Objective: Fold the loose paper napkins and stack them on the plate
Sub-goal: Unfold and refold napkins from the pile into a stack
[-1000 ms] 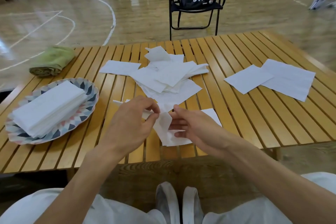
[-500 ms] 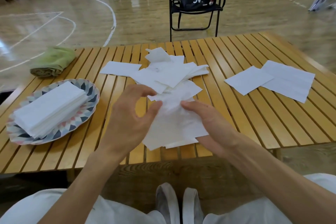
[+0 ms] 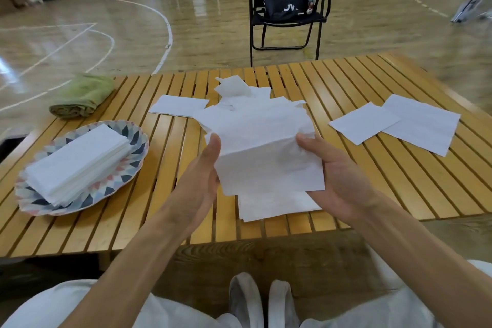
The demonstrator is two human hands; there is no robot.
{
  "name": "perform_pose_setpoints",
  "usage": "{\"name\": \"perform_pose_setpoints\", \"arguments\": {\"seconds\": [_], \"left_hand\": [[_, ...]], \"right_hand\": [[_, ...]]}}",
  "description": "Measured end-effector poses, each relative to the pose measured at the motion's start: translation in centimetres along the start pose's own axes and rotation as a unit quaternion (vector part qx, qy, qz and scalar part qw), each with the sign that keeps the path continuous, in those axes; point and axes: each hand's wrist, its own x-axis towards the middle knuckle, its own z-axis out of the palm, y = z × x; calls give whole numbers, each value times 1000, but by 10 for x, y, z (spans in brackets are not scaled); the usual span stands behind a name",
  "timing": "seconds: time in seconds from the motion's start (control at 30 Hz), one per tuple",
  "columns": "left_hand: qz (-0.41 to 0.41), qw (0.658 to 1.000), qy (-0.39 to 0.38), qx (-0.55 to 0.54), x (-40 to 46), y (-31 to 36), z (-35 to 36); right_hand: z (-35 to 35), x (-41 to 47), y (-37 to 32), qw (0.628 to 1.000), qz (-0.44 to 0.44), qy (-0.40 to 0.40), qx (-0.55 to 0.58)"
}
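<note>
I hold a white paper napkin (image 3: 266,152) spread out above the table's front edge. My left hand (image 3: 202,176) pinches its left side with the thumb on top, and my right hand (image 3: 338,176) grips its right side. Another napkin (image 3: 271,205) lies flat on the slats just beneath it. A heap of loose napkins (image 3: 239,93) sits behind it at mid-table. On the left, a patterned plate (image 3: 133,152) carries a stack of folded napkins (image 3: 77,162).
Two flat napkins (image 3: 399,122) lie at the right of the wooden slatted table (image 3: 372,181). One more napkin (image 3: 178,105) lies left of the heap. A rolled green towel (image 3: 82,96) rests at the far left. A black folding chair (image 3: 287,8) stands beyond the table.
Both hands lifted the crumpled napkin off the table, moved apart and spread it open into a flat sheet.
</note>
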Motion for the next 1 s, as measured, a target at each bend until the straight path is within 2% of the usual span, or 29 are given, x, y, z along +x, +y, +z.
{"name": "perform_pose_setpoints", "arguments": {"seconds": [0.07, 0.13, 0.23, 0.37, 0.43, 0.57, 0.77, 1.0], "left_hand": [[3, 1000, -11, -18, -2, 0, 2], [7, 999, 35, -14, -3, -2, 4], [47, 992, 109, 54, -1, -7, 7], [73, 970, 148, 181, -1, -8, 7], [79, 964, 159, 199, -1, -10, 6], [82, 965, 144, 203, -1, -7, 3], [162, 972, 78, 153, -8, 12, -3], [127, 977, 66, 155, -2, 2, -15]], "right_hand": [[-1, 0, 0, 1000, 5, 13, -4], [-1, -1, 1, 1000, 10, 23, -2], [1, -5, 2, 999, 14, 15, -43], [1, -5, 1, 989, 10, 60, -132], [1, -4, 0, 983, 5, 80, -165], [0, -4, 0, 979, 4, 102, -176], [-7, -3, -11, 988, -27, 84, -124], [-13, 0, -19, 975, -62, 119, -177]]}}
